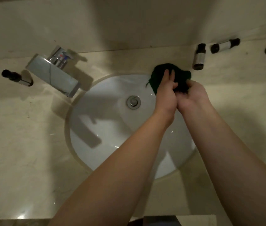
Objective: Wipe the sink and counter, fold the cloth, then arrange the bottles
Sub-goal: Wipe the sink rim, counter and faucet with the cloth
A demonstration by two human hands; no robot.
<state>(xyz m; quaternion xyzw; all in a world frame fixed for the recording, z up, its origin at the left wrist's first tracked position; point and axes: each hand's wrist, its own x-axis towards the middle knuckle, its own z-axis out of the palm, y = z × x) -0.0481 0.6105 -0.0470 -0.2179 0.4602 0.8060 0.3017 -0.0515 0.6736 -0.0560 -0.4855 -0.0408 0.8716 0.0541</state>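
Bunching at the far right rim of the sink (96, 95), the dark cloth (169, 79) sits partly over the basin edge and partly on the counter (227, 95), pinned there by both hands. The left hand (165, 95) lies on top with its fingers spread flat over the fabric, seemingly pressing it down, while the right hand (192, 95) curls closed around the near right part of the wad, probably gathering it into a tighter pad for wiping. That two-handed hold looks like a regrip rather than a stroke, so the wiping step seems to be in hand, with folding not yet done. Just beyond the cloth, 2 small dark bottles (199, 57) lie toppled near the back wall, with 2 more at the far right edge of view, untidy and awaiting arrangement. Across the basin, the chrome faucet (54, 70) juts toward the drain (133, 101), and another bottle (17, 78) lies on its side to its left.
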